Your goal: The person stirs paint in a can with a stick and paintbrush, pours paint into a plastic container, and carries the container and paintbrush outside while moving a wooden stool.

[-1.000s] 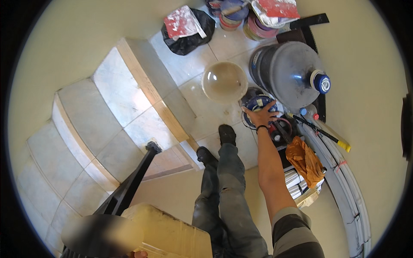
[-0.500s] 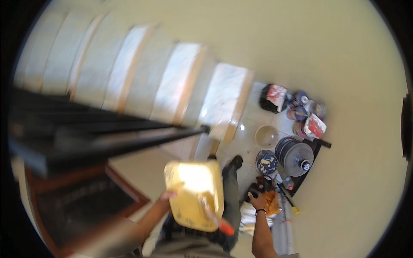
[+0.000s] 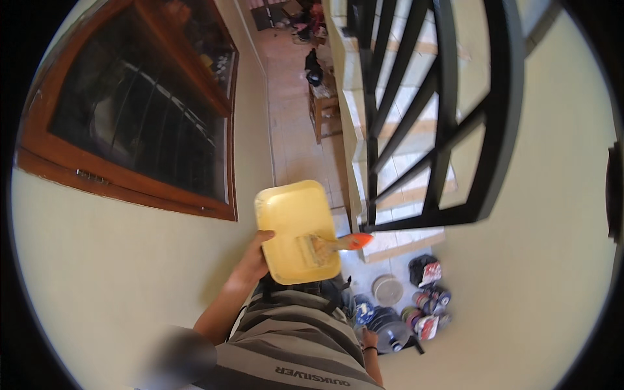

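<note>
Yellow tray (image 3: 284, 211), centre, clamped at its left rim by the left hand (image 3: 251, 261), thumb over the edge; a paintbrush (image 3: 335, 245) rests in it, orange handle-end past the right rim. I see the right hand (image 3: 369, 339) beside the water jug (image 3: 392, 331), but cannot tell whether its fingers grip anything.

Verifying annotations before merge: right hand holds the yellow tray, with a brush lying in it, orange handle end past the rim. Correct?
One fix: the left hand holds the yellow tray, as the head view shows. The brush does lie in it, orange handle end past the rim.
</note>
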The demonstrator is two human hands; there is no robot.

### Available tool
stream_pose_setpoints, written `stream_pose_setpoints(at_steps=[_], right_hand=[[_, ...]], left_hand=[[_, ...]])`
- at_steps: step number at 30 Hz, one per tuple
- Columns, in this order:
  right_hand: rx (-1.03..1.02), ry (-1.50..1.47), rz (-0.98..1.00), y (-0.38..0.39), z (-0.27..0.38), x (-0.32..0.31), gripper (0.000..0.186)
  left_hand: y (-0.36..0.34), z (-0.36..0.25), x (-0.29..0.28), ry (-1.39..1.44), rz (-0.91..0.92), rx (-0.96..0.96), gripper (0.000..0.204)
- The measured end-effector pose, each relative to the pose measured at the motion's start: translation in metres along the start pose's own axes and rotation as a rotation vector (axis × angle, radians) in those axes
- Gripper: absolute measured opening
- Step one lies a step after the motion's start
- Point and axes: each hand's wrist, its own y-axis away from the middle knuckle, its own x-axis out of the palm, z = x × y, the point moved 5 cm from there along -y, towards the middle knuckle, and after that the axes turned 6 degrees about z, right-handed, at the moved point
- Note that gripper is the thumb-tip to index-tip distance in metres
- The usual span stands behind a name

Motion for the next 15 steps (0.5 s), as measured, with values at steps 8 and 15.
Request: stream_pose_setpoints(at_steps=[8,15], right_hand=[[0.125,-0.601,0.013,-0.148,0.111,-0.141,0.047],[0.117,-0.258,0.187,-0.323,0.254,-0.189,0.054]], left_hand=[[-0.04,-0.112,-0.102,0.104,-0.354,0.283,0.059],[-0.166,-0.149,-0.238,0.257,-0.292,0.373,0.057]])
